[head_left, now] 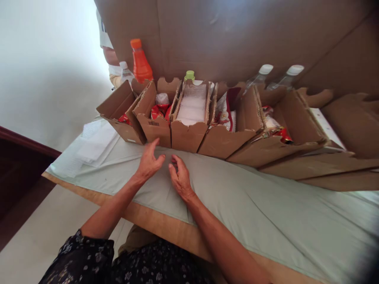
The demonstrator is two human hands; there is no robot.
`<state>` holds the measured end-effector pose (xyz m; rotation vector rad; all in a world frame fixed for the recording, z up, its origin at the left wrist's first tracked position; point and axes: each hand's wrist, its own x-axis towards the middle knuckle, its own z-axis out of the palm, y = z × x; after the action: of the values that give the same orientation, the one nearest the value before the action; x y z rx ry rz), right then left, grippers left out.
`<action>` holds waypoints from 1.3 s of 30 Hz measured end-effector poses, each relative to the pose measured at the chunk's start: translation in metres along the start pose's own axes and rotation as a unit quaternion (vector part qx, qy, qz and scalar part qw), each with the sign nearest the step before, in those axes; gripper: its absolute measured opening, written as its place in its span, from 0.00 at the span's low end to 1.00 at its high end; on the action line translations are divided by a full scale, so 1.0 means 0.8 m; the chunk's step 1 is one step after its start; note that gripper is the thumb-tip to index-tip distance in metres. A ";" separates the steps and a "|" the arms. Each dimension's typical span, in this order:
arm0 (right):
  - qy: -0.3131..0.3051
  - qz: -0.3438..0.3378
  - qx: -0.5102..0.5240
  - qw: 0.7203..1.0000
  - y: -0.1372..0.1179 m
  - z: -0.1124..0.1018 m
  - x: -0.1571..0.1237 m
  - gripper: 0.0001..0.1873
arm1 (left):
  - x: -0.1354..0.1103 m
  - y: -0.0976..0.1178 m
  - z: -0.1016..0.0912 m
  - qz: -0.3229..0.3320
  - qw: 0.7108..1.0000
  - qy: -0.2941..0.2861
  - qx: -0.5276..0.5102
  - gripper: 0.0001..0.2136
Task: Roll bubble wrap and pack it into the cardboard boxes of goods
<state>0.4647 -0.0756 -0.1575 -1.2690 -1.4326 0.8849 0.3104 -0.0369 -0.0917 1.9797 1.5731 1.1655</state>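
Note:
My left hand point(150, 161) hovers over the green cloth point(219, 185), fingers apart and nothing in it. Close to its fingertips is the front of a cardboard box point(154, 132) with red packets point(160, 111) inside; whether they touch, I cannot tell. To its right, my right hand point(180, 176) is also empty, with thumb and fingers parted and loosely curled. In front of it stands a box point(188, 137) filled with a stack of white sheets or wrapped pads point(193, 103). A leftmost box point(121, 128) also has something red in it.
More boxes run to the right, one holding a red-and-white bag point(226, 110), another red packets point(281, 133). Behind stand an orange bottle point(141, 63), clear bottles point(260, 75) and a large cardboard panel point(237, 35). White sheets point(97, 144) lie left. Another person's arm point(111, 57) shows behind.

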 end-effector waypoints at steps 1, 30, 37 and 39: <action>0.000 0.001 0.001 1.000 0.001 0.000 0.000 0.26 | -0.001 0.000 -0.007 0.015 1.000 0.015 0.010 0.28; -0.048 0.062 0.045 0.996 -0.043 -0.077 -0.011 0.22 | -0.071 0.148 -0.206 0.244 0.937 0.248 0.027 0.09; -0.067 0.029 0.035 0.997 -0.104 -0.047 -0.097 0.27 | -0.052 -0.034 -0.210 -0.158 0.891 0.343 -0.252 0.19; -0.054 0.001 0.031 0.998 -0.117 -0.024 -0.109 0.30 | -0.059 -0.050 -0.182 -0.172 0.892 0.317 -0.274 0.24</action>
<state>0.4560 -0.1804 -0.0817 -1.1927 -1.4766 1.0054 0.1703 -0.0983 -0.0511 0.9525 1.5276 1.9397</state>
